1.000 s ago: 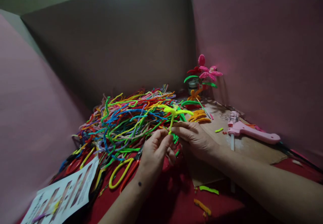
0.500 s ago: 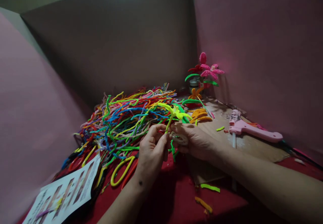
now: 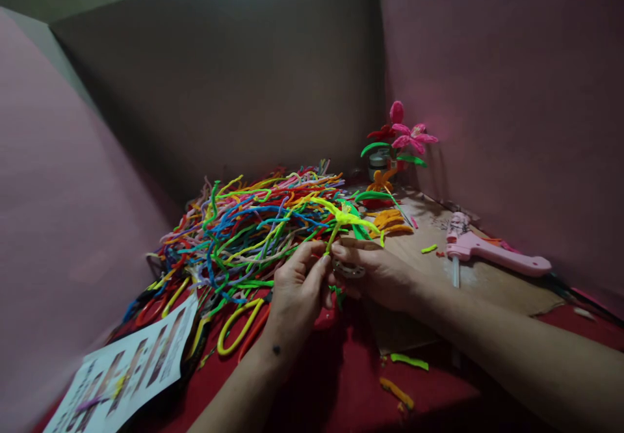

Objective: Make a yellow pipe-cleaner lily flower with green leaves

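While hands (image 3: 298, 287) (image 3: 383, 274) meet at yellow stem (image 3: 332, 236) | red surface (image 3: 361, 387), perhaps cloth | pink walls (image 3: 507, 95)

The head camera looks forward and down from near, above and behind the left hand (image 3: 298, 283) and right hand (image 3: 383, 272).

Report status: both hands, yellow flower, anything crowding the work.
Left hand pinching yellow flower below its bloom. Right hand alongside, holding pale ring-shaped item. Pile of fuzzy stems crowding close behind.
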The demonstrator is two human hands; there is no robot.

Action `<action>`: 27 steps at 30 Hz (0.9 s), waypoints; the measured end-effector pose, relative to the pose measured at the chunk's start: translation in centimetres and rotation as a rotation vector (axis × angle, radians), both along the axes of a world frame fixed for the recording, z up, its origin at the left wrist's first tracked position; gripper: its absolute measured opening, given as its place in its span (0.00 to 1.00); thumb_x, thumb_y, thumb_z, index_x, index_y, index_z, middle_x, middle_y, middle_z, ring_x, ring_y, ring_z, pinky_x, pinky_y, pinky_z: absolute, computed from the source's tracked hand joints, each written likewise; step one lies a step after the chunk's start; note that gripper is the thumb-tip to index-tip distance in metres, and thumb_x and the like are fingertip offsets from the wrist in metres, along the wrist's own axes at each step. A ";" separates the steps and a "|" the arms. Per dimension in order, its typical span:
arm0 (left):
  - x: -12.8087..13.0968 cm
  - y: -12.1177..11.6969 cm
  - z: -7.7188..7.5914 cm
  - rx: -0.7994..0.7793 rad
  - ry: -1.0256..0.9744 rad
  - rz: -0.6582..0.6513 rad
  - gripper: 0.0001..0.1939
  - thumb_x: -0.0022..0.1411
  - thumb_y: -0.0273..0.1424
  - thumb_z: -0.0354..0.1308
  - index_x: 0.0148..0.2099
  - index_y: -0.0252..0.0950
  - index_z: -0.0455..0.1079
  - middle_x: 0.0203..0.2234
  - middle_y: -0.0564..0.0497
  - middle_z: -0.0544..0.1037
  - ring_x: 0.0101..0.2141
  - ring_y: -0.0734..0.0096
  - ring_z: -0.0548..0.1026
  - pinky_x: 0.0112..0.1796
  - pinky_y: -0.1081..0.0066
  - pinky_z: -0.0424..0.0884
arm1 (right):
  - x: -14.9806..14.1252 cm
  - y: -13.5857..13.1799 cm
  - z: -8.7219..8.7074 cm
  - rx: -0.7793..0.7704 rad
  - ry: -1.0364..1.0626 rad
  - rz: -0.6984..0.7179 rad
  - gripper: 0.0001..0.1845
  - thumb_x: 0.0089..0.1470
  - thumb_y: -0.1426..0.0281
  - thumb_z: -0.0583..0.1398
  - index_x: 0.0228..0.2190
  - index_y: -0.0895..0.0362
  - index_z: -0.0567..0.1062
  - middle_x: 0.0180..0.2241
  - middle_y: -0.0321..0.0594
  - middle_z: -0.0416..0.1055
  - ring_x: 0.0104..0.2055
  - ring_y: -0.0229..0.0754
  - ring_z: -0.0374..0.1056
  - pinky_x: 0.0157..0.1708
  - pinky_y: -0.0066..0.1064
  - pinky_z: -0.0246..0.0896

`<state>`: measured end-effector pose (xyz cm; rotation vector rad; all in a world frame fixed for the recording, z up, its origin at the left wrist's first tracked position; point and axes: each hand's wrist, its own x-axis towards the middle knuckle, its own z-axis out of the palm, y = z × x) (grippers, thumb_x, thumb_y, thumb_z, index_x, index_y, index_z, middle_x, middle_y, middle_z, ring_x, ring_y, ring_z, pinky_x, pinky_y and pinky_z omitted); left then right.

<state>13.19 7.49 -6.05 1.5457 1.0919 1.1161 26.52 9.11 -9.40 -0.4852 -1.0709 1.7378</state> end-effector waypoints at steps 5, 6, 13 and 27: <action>-0.5 0.2 0.0 -0.126 -0.126 -0.152 0.09 0.58 0.35 0.53 0.39 0.34 0.64 0.17 0.58 0.68 0.10 0.80 0.64 0.09 0.80 0.61 | 0.0 0.3 -0.5 0.029 -0.023 -0.019 0.11 0.50 0.64 0.58 0.27 0.60 0.71 0.21 0.37 0.68 0.20 0.34 0.62 0.18 0.25 0.54; -0.5 0.2 0.0 -0.164 -0.162 -0.189 0.09 0.58 0.34 0.53 0.38 0.34 0.64 0.17 0.57 0.69 0.10 0.80 0.64 0.09 0.80 0.61 | 0.0 0.2 -0.5 0.020 -0.020 -0.036 0.11 0.50 0.64 0.58 0.27 0.60 0.71 0.21 0.37 0.68 0.21 0.34 0.63 0.19 0.25 0.54; -0.9 0.7 0.2 -0.372 -0.348 -0.268 0.07 0.58 0.32 0.54 0.38 0.34 0.63 0.16 0.60 0.65 0.08 0.88 0.52 0.06 0.83 0.57 | 0.0 -0.1 0.1 0.021 -0.078 -0.125 0.15 0.46 0.65 0.61 0.38 0.57 0.74 0.28 0.38 0.72 0.24 0.35 0.63 0.21 0.26 0.54; -0.3 0.5 -2.2 0.629 0.594 0.216 0.11 0.58 0.28 0.52 0.45 0.38 0.61 0.32 0.49 0.74 0.31 0.69 0.74 0.33 0.72 0.67 | -0.6 -0.4 0.2 -0.141 0.159 -0.302 0.11 0.36 0.70 0.68 0.28 0.59 0.76 0.25 0.36 0.73 0.26 0.36 0.67 0.28 0.30 0.59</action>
